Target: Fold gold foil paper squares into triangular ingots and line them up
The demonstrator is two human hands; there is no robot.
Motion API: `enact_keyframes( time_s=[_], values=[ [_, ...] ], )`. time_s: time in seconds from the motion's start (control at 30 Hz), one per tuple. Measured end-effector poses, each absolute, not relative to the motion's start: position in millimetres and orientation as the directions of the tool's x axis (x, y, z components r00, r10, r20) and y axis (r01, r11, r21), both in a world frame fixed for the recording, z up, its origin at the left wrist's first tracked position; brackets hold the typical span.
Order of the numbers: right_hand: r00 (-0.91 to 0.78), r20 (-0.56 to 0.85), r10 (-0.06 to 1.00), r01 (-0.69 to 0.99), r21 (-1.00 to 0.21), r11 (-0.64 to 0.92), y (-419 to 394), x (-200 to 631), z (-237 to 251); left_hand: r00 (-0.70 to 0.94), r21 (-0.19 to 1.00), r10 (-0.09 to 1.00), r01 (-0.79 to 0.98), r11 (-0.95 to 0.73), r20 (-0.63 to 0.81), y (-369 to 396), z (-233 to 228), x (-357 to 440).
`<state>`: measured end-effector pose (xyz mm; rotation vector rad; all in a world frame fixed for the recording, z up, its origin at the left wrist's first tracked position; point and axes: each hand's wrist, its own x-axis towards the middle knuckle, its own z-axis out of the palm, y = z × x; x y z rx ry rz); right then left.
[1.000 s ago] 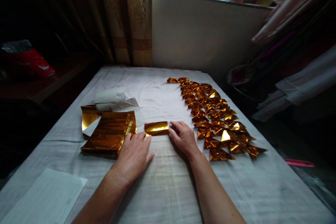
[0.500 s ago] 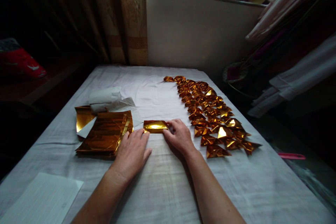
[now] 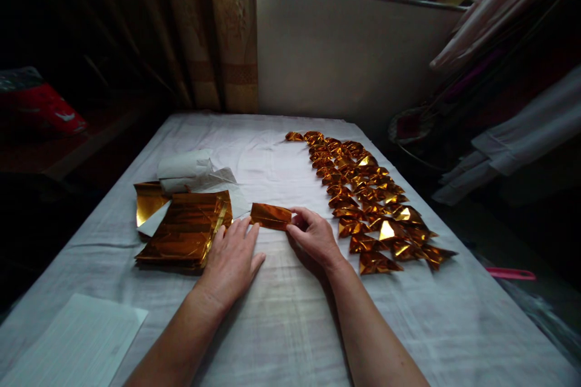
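Folded gold foil between both hands

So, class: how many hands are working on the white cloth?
2. The left hand lies flat beside the gold foil stack; the right hand pinches the folded foil strip.

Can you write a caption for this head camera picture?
Two hands, left hand and right hand, fold a gold foil strip beside folded pieces.
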<state>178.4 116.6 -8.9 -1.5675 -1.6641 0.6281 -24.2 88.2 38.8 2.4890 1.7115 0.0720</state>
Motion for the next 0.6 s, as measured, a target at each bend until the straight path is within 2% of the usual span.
enact_keyframes(
  time_s=[0.13,0.3,0.43,0.6],
  values=[
    [0.083,0.206,0.975,0.494,-0.858,0.14,118,175,-12,0.344,0.17,0.936,0.921,-0.351,0.07,87,43,-15],
    [0.176,0.318,0.932,0.471,-0.858,0.204,117,165,-7,0.376,0.337,0.908,0.844,-0.417,0.182,86,36,-7],
    [0.154,0.382,0.911,0.448,-0.849,0.28,113,156,2,0.38,0.421,0.901,0.797,-0.433,0.208,88,33,-9],
    [0.078,0.386,0.919,0.385,-0.862,0.33,108,150,7,0.359,0.497,0.907,0.759,-0.422,0.222,92,35,-10]
  ],
)
